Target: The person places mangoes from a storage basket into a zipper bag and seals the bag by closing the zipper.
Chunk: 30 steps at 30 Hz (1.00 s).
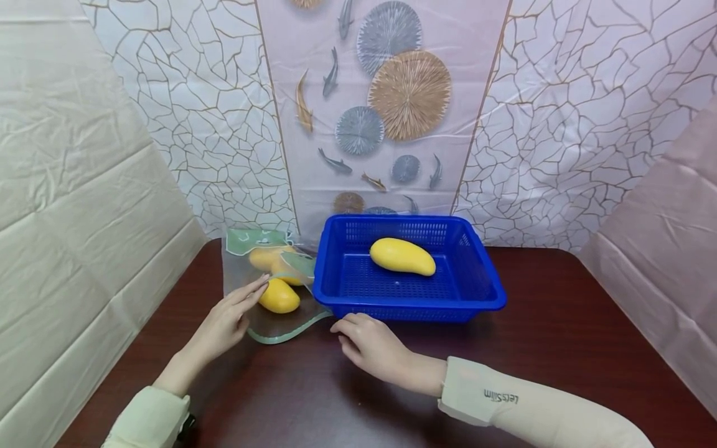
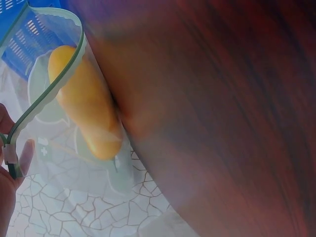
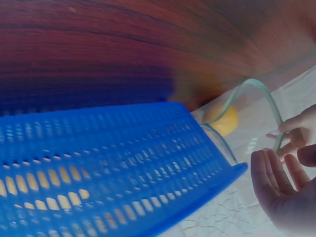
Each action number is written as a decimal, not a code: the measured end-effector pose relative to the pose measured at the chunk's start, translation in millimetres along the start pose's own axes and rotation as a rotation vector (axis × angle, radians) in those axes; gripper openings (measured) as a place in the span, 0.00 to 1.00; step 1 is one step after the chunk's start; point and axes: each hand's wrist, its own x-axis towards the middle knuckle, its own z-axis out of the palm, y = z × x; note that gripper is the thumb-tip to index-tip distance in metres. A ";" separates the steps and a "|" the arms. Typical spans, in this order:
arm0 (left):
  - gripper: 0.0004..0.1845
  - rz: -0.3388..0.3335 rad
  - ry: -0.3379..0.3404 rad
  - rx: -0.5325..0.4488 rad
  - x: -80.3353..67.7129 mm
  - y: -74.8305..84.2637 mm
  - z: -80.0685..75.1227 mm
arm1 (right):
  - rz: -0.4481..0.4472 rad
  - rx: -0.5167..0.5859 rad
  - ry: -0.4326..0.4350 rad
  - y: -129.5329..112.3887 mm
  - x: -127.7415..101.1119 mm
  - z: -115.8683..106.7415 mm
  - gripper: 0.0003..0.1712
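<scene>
Across the dark table [image 1: 571, 311], head view: a clear zip bag [image 1: 302, 264] lies left of a blue basket [image 1: 414, 303]; yellow mangoes [image 1: 280, 295] sit in the bag, and a single mango [image 1: 402, 256] rests on the basket's floor.
Left hand [image 1: 226, 320]: at the bag's mouth, beside the nearest fruit.
Right hand [image 1: 372, 345]: fingers loosely bent, before the basket's near wall, holding nothing that shows.
Backdrop: patterned cloth [image 1: 560, 124] hangs close behind the basket, seeming to leave little room at the back.
Left wrist view: the left fingers pinch the bag's green rim [image 2: 47, 91] near its slider [image 2: 10, 154]; a mango shows through the film.
Bag risk: should that pinch slip, the soft rim would probably sag across the mouth; if the mouth tips down, the nearest mango could roll onto the table.
Right wrist view: the right fingers curl loosely around bare air, near the left hand and the rim.
Basket corner: in the way beside the rim, touching or not cannot be told; a sideways pull might snag the film or shove the basket.
</scene>
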 end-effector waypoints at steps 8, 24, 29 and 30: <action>0.41 0.009 0.000 -0.026 -0.1 1.7 4.6 | 0.059 0.039 0.039 13.9 -14.0 0.5 0.09; 0.42 -0.002 -0.011 0.001 0.6 2.1 -0.5 | 0.081 0.016 0.161 32.2 -27.2 -18.8 0.08; 0.42 0.007 -0.011 0.000 1.5 0.3 -2.6 | 0.129 -0.008 0.179 39.7 -28.2 -30.5 0.08; 0.42 0.006 -0.009 -0.003 1.2 0.1 -2.7 | 0.137 -0.013 0.185 41.3 -27.9 -33.4 0.09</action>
